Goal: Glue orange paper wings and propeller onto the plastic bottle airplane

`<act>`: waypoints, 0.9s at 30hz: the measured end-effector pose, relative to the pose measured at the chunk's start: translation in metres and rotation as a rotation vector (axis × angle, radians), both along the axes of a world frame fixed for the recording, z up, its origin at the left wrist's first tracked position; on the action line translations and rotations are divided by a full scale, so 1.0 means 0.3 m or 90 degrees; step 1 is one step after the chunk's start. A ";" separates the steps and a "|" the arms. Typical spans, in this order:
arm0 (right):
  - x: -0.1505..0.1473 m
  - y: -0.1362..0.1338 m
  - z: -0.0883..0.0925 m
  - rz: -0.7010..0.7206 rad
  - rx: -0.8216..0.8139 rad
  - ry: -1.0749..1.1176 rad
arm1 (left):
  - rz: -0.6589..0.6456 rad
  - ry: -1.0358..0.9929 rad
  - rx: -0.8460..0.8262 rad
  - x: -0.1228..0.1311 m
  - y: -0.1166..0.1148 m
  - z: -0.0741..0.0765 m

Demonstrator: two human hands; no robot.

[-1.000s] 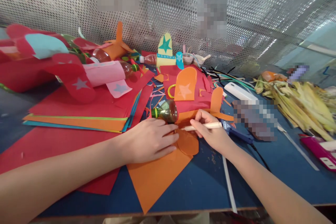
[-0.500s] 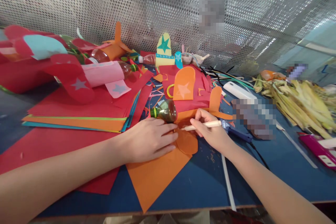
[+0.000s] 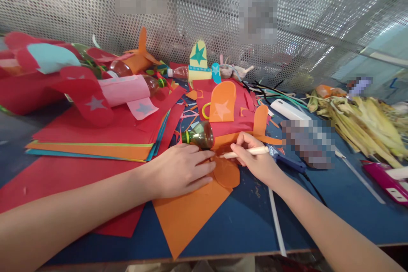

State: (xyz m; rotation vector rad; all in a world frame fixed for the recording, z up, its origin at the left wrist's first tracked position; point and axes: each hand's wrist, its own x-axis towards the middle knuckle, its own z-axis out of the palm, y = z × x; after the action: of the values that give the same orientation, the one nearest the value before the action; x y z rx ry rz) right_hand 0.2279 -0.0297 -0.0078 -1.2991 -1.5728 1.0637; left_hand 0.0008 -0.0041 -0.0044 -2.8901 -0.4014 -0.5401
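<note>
My right hand (image 3: 251, 153) pinches a pale pen (image 3: 255, 151), its tip down at a rounded orange paper piece (image 3: 227, 173). Flat on the orange sheet (image 3: 194, 216) and the edge of that piece rests my left hand (image 3: 181, 170), fingers stretched out. Just beyond my fingers lies a green plastic bottle (image 3: 202, 134) with a yellow-green neck ring, its body wrapped in orange paper with fins at the tail. Farther back, an orange paper fin with a pale star (image 3: 223, 102) lies over red paper.
A stack of coloured paper (image 3: 92, 136) lies left, with a pink-wrapped bottle craft (image 3: 124, 91) on it. Right are a blue glue gun (image 3: 290, 162) with its cord, a white strip (image 3: 276, 221), dried husks (image 3: 360, 123) and a magenta power strip (image 3: 385, 182). A perforated metal screen (image 3: 204, 8) stands behind.
Almost nothing differs. Both hands and the pen stay in the same place, and the view has shifted very slightly.
</note>
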 end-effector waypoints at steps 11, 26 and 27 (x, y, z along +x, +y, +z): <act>-0.001 -0.001 -0.003 -0.021 0.007 -0.002 | -0.004 0.003 0.003 0.000 0.004 -0.002; -0.002 -0.004 0.008 -0.055 0.012 -0.018 | -0.004 0.002 0.002 -0.003 0.002 -0.007; -0.002 -0.004 0.010 -0.058 0.015 -0.021 | -0.004 0.001 0.003 -0.003 0.002 -0.008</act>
State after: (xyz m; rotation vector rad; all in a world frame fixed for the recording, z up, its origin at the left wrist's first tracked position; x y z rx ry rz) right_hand 0.2272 -0.0310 -0.0049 -1.3654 -1.5302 0.9693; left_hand -0.0001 -0.0036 -0.0067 -2.8874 -0.3903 -0.5385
